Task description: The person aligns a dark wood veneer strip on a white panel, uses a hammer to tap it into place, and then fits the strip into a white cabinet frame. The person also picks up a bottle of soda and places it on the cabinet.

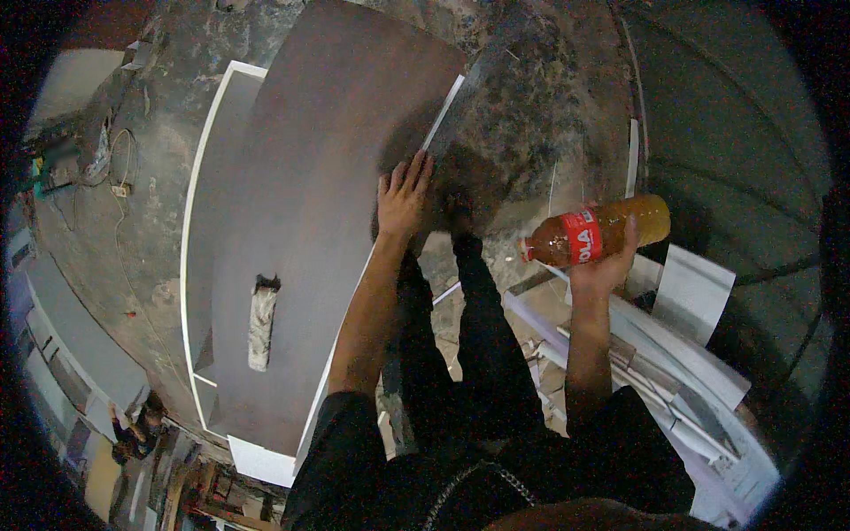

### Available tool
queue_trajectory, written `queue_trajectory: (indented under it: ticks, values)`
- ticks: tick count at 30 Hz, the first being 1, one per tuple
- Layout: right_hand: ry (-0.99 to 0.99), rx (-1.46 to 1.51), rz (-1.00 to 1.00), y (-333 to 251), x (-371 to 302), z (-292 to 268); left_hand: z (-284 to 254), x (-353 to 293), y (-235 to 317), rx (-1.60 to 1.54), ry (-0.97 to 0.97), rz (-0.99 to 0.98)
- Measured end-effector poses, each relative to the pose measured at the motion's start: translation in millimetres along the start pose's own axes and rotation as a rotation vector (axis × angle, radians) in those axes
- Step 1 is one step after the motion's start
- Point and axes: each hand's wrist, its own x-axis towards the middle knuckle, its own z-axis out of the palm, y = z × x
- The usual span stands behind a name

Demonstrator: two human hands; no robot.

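My right hand (604, 271) is wrapped round a plastic bottle (580, 237) with a red label and amber liquid inside. The bottle lies nearly level, its narrow neck pointing left. On the right edge of a large dark brown board (319, 159) rests my left hand (405, 199), fingers stretched out and holding nothing. A brush-like tool (261, 326) with a pale, stained handle and a dark tip lies on the near left part of that board.
A white-edged panel (185, 239) sits under the board's left side. Offcuts and strips (673, 389) are piled at the lower right, beside a pale sheet (695, 292). Cables (122, 168) lie on the stained floor at left. Another person (133, 438) is partly visible at the lower left.
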Motion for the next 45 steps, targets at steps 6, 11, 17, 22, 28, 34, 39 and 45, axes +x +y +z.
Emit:
queue_trajectory:
  ticks: [6, 11, 17, 22, 28, 34, 39, 45]
  values:
    - [-0.133, -0.058, 0.067, 30.2, 47.0, 32.9, 12.2, -21.1, -6.6, -0.049, 0.069, -0.032]
    - [-0.201, -0.078, 0.111, 44.7, 70.7, 45.1, 6.3, -49.8, -6.6, -0.109, 0.042, -0.053]
    - [-0.265, -0.129, -0.038, 53.8, 97.2, 71.0, -2.7, -94.8, -9.1, -0.011, 0.126, -0.090]
    - [-0.366, -0.229, -0.311, 76.1, 117.4, 98.4, 3.9, -128.0, -13.1, -0.053, 0.016, -0.172]
    - [-0.327, -0.209, -0.422, 90.7, 116.2, 127.5, -3.1, -120.1, -11.1, -0.044, 0.064, -0.168]
    - [-0.174, -0.038, -0.086, 92.8, 122.2, 115.1, -16.2, -109.3, -11.8, -0.202, 0.174, -0.165]
    - [-0.080, -0.011, 0.198, 92.3, 115.1, 85.0, -35.5, -102.3, -14.5, -0.477, 0.144, -0.291]
    - [-0.036, -0.081, 0.309, 102.5, 101.5, 56.4, -61.5, -98.0, -29.0, -0.717, 0.010, -0.660]
